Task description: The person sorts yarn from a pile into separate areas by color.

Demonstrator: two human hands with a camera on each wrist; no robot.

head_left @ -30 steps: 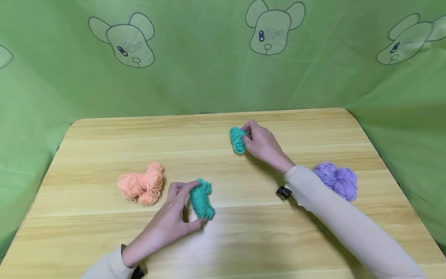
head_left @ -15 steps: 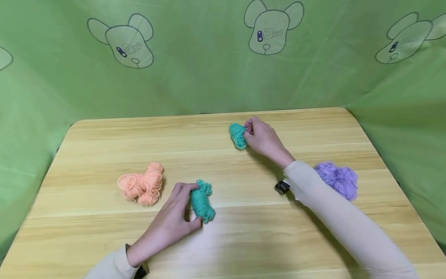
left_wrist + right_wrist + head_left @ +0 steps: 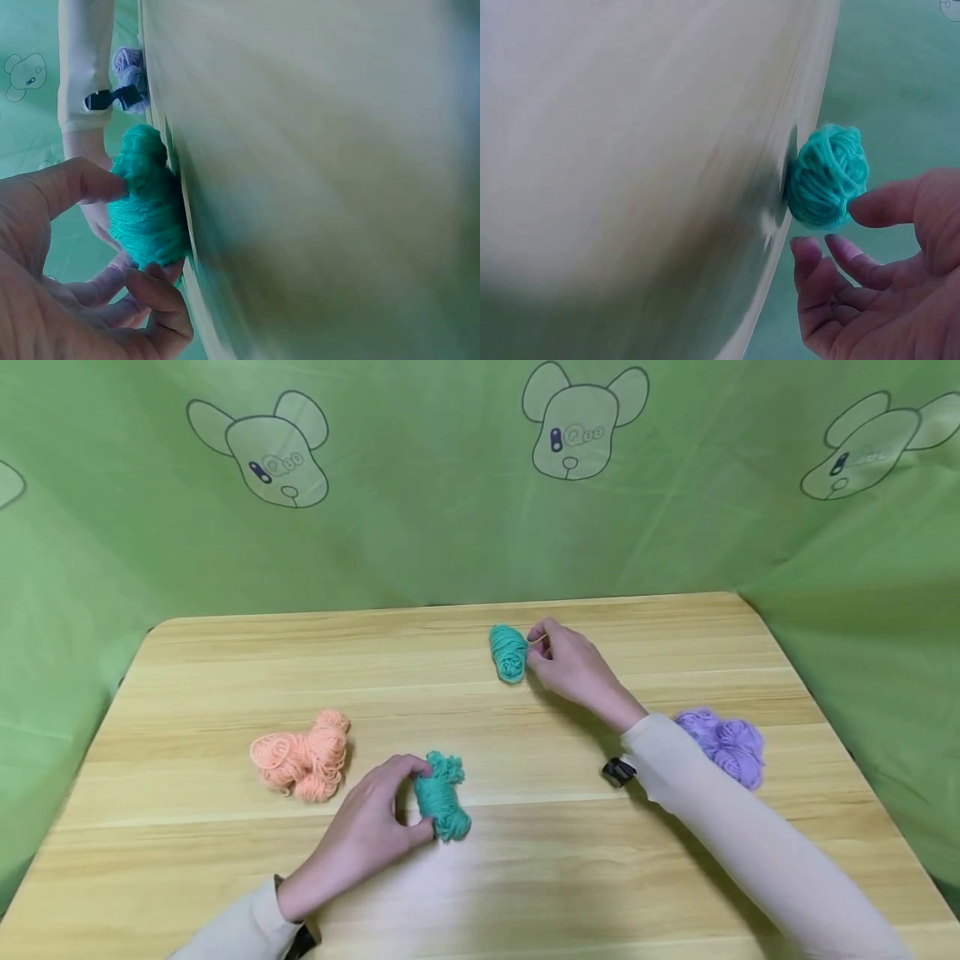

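Note:
Two teal yarn bundles lie on the wooden table. The nearer teal yarn bundle (image 3: pixel 442 806) is a lumpy roll with a bunched far end. My left hand (image 3: pixel 367 818) holds it between thumb and fingers; the left wrist view shows the thumb (image 3: pixel 94 184) against one side and fingertips (image 3: pixel 154 274) at the other. Farther back, a smaller teal yarn ball (image 3: pixel 508 653) rests near the table's back edge. To its right is my right hand (image 3: pixel 573 668). In the right wrist view its thumb tip (image 3: pixel 866 210) meets the yarn ball, while the other fingers stand apart from it.
A peach yarn cluster (image 3: pixel 303 756) lies left of my left hand. Out to the right, a purple yarn cluster (image 3: pixel 723 747) is partly hidden behind my right sleeve (image 3: pixel 720 814). Green cloth (image 3: pixel 435 527) with printed animal heads hangs behind the table (image 3: pixel 540 877).
The nearer teal bundle has shifted slightly right and turned a little. The farther ball has moved slightly left and back, and my right fingers have come away from it.

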